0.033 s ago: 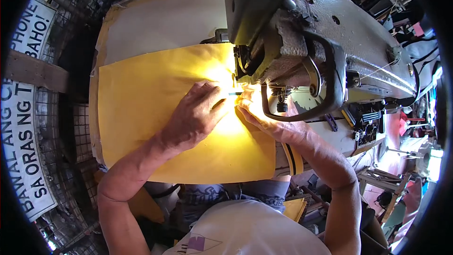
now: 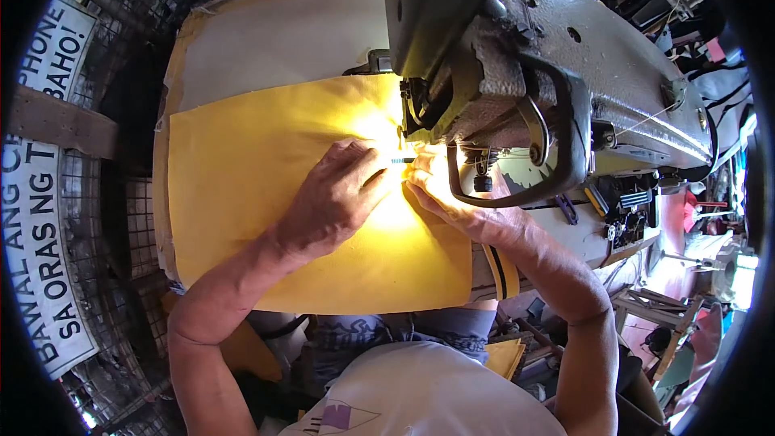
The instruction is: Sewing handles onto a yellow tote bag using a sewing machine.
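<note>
A large yellow sheet [image 2: 242, 186], smooth and slightly stiff, lies across the sewing machine's bed. My left hand [image 2: 339, 186] rests on it just left of the needle area, fingers bent and closed. Between the two hands shows a short, narrow dark strip [image 2: 401, 161] with fine cross marks. At its right end my right hand [image 2: 444, 194] has its fingers drawn together, partly behind the machine's black loop-shaped guard. Bright lamplight washes out the fingertips, and the machine head [image 2: 452, 97] hides the needle and presser foot.
The machine arm [image 2: 597, 56] stretches to the upper right. A pale worktable [image 2: 282, 28] with taped edges carries the sheet. A yellow strip with a black line [image 2: 502, 274] hangs at the front edge, right of the sheet. Purple-handled snips [image 2: 567, 210] lie beyond my right forearm.
</note>
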